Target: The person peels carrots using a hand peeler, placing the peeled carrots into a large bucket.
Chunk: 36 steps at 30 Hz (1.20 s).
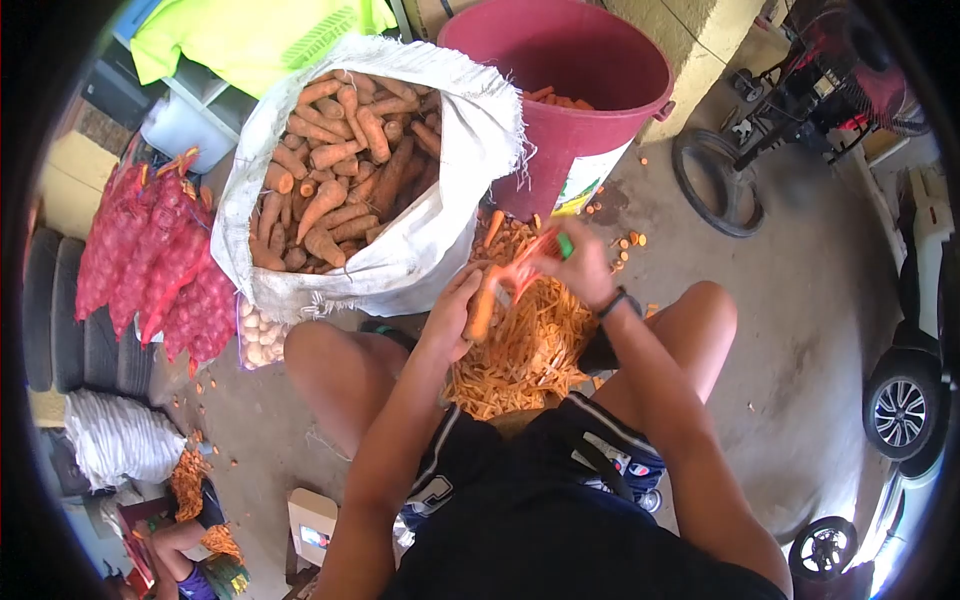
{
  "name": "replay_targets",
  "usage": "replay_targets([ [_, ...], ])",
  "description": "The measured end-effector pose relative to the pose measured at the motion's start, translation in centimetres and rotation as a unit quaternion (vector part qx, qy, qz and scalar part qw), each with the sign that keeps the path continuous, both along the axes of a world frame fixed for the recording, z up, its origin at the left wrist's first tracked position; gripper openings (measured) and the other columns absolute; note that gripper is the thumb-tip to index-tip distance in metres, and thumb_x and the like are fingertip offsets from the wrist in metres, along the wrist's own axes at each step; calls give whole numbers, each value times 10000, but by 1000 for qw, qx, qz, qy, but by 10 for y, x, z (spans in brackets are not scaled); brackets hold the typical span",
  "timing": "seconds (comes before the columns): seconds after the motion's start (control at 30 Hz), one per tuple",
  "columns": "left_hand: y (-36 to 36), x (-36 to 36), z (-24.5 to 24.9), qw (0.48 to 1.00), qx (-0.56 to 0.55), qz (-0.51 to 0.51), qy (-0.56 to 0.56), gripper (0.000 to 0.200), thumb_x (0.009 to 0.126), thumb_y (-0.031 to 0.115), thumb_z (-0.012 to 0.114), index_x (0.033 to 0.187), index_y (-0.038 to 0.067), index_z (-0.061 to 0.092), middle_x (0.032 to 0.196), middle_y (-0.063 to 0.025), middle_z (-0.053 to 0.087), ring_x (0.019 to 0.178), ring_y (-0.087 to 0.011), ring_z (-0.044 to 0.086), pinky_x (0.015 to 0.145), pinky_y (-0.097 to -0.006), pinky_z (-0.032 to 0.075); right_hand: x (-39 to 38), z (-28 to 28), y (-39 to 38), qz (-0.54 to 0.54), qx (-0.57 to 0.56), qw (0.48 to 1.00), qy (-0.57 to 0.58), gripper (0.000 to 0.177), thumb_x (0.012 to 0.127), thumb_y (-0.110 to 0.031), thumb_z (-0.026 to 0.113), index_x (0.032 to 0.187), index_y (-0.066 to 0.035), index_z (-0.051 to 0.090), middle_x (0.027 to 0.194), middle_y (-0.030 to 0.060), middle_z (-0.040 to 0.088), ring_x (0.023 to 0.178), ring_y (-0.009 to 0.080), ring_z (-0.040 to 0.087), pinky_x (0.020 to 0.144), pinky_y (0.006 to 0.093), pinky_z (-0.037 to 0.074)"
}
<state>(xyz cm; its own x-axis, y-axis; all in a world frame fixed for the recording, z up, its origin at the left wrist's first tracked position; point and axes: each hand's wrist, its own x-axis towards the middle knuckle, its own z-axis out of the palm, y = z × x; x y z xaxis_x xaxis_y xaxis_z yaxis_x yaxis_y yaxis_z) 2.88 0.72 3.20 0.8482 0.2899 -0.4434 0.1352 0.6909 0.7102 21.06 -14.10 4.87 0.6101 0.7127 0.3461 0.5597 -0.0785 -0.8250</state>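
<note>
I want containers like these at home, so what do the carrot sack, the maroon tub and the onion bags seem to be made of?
Carrot sack: probably woven plastic, matte white, with frayed threads along its edge.
Maroon tub: likely rigid plastic, smooth with a faint sheen.
Onion bags: red see-through mesh, perhaps plastic netting.

Both bare forearms are stretched forward over parted, bent knees, the left hand (458, 312) being held low with its fingers curled, the right hand (580, 262) raised slightly farther forward, its fingers closed and its wrist banded.
</note>
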Motion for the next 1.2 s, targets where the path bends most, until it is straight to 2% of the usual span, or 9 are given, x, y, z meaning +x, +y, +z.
replay_targets([
  [0.1, -1, 5, -2, 999, 23, 20, -12, 330, 1072, 253, 468, 1345, 84, 545, 1209, -65, 634, 1007, -149, 652, 787, -305, 575, -39, 18, 2, 104, 4, 993, -54, 462, 688, -205, 913, 1032, -44, 650, 984, 112, 681, 842, 285, 688, 748, 368, 569],
  [0.23, -3, -4, -7, 999, 29, -13, 2, 333, 1069, 266, 477, 1338, 83, 548, 1139, -63, 643, 942, -139, 645, 732, -292, 562, 4, 0, 1, -42, 4, 994, -100, 462, 694, -225, 913, 1027, -38, 653, 954, 120, 689, 840, 272, 699, 730, 362, 568],
  [0.33, -2, -5, 5, 999, 26, -26, 14, 323, 1068, 267, 482, 1325, 84, 551, 1129, -57, 636, 899, -144, 647, 728, -283, 558, 22, 0, -2, -111, -17, 993, -30, 463, 698, -222, 915, 1036, -34, 661, 947, 130, 694, 844, 242, 702, 729, 347, 568],
  [0.47, -2, 4, 6, 1000, -3, 28, 1, 329, 1064, 273, 493, 1324, 79, 549, 1137, -60, 637, 894, -135, 646, 731, -279, 555, -38, 10, 1, 73, 0, 997, -13, 499, 672, -202, 931, 1042, -36, 641, 956, 132, 685, 873, 259, 692, 794, 372, 560],
  [0.57, -2, -1, 1, 1000, 11, 12, -6, 335, 1055, 278, 515, 1318, 75, 552, 1118, -56, 638, 882, -126, 642, 728, -273, 552, -34, 6, 2, 64, -9, 997, -50, 517, 666, -222, 934, 1051, -38, 641, 931, 126, 671, 844, 278, 684, 763, 380, 558],
  [0.8, -4, -3, 12, 1000, 8, -12, 24, 314, 1039, 278, 551, 1292, 94, 572, 974, -33, 617, 814, -119, 629, 683, -264, 544, 10, -7, -3, -103, -37, 993, -48, 580, 660, -319, 938, 1051, -19, 631, 915, 143, 682, 810, 269, 682, 719, 383, 549],
  [0.97, 1, -9, 11, 999, 9, -53, 10, 310, 1042, 267, 540, 1300, 95, 560, 959, -43, 613, 772, -127, 628, 632, -264, 540, 32, -14, -5, -194, -39, 980, 3, 517, 721, -237, 908, 1104, -19, 636, 905, 142, 700, 811, 259, 689, 734, 374, 556],
  [1.1, 8, 0, 1, 1000, 1, 3, -2, 337, 1049, 257, 525, 1318, 55, 539, 1013, -66, 636, 821, -148, 650, 649, -283, 558, -19, 4, -2, 6, 23, 999, -21, 525, 699, -219, 922, 1103, -37, 641, 1021, 109, 688, 926, 215, 678, 810, 339, 552],
  [1.2, 0, 3, 2, 999, -12, 45, -4, 355, 1051, 258, 519, 1324, 32, 533, 1084, -78, 653, 885, -154, 663, 682, -295, 573, -46, 12, 0, 76, 11, 997, -3, 518, 670, -190, 932, 1071, -38, 642, 994, 130, 647, 901, 263, 668, 790, 372, 545],
])
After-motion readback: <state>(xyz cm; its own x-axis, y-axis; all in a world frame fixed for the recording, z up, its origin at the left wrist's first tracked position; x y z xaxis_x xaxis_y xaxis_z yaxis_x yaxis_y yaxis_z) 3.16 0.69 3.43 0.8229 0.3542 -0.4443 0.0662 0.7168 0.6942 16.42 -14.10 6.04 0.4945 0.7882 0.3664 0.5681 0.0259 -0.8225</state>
